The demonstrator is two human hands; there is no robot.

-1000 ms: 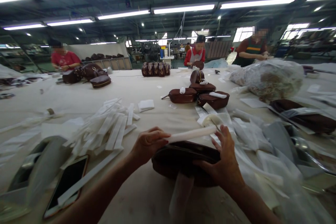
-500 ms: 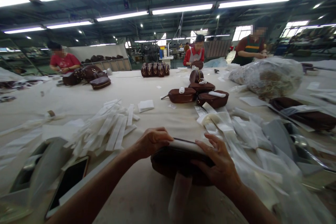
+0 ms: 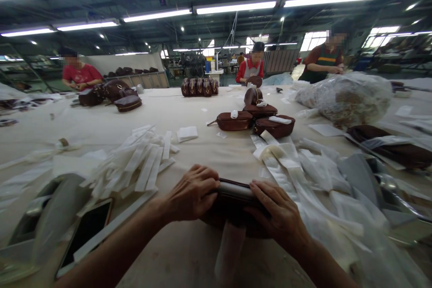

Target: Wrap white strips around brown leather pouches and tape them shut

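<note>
A dark brown leather bag (image 3: 232, 204) lies on the pale table in front of me, with a white paper strip (image 3: 230, 252) hanging from its near side. My left hand (image 3: 197, 191) grips the bag's upper left edge, fingers curled and thumb pressed in. On the right end, my right hand (image 3: 278, 209) is closed over the bag, fingertips on the top edge and thumb on the near side. A light sheen shows along the top between the hands. Most of the bag's lower part is dark and partly hidden by my hands.
White strips (image 3: 145, 162) lie heaped at left, near a phone (image 3: 86, 229) and a tape dispenser (image 3: 47, 211). Finished-looking brown bags (image 3: 234, 121) sit ahead. Clear plastic (image 3: 347, 96) and wrapping paper (image 3: 297, 166) spread at right. Several people work across the table.
My left hand has curled more tightly round the bag's edge. My right hand's raised fingers have come down onto the bag's top. The bag's top has tilted slightly.
</note>
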